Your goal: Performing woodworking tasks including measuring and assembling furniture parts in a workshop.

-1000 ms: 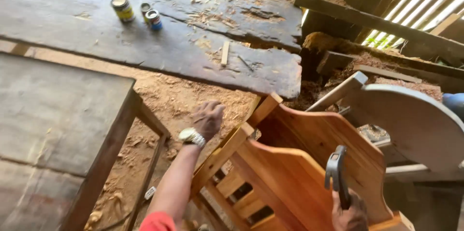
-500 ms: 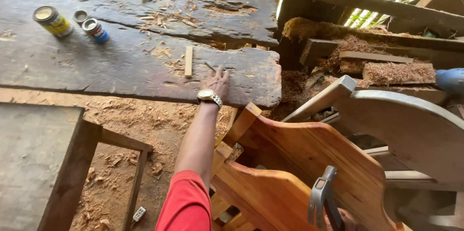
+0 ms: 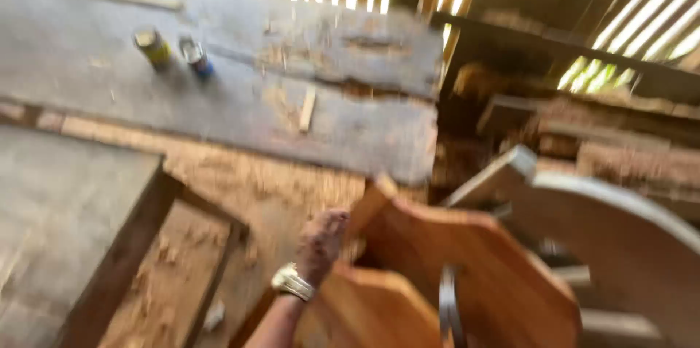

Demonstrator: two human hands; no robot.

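Your left hand (image 3: 321, 242) sits low in the middle of the frame, a watch (image 3: 293, 282) on the wrist, fingers curled against the front edge of the orange chair (image 3: 467, 268). The frame is blurred, so you cannot tell whether the hand truly grips the wood or only rests on it. Your right hand is out of view; only a dark tool (image 3: 448, 311), curved like a hammer head, pokes up at the bottom edge beside the chair, and what holds it is cut off.

The chair fills the lower right of the frame, lying tilted, its rounded panels toward you. Behind it, at the right, stands a pale grey curved piece (image 3: 620, 224). Across the upper left runs the worn grey counter (image 3: 240, 107), with two small cans (image 3: 175, 49) near its far end and a short sliver of wood (image 3: 308, 109) near its middle. A grey panel (image 3: 58, 202) lies at the lower left, and sawdust (image 3: 240, 188) covers the floor between.

By the look of it, you are steadying the chair for work with the tool. The next move likely calls for a firm hold on that edge first.
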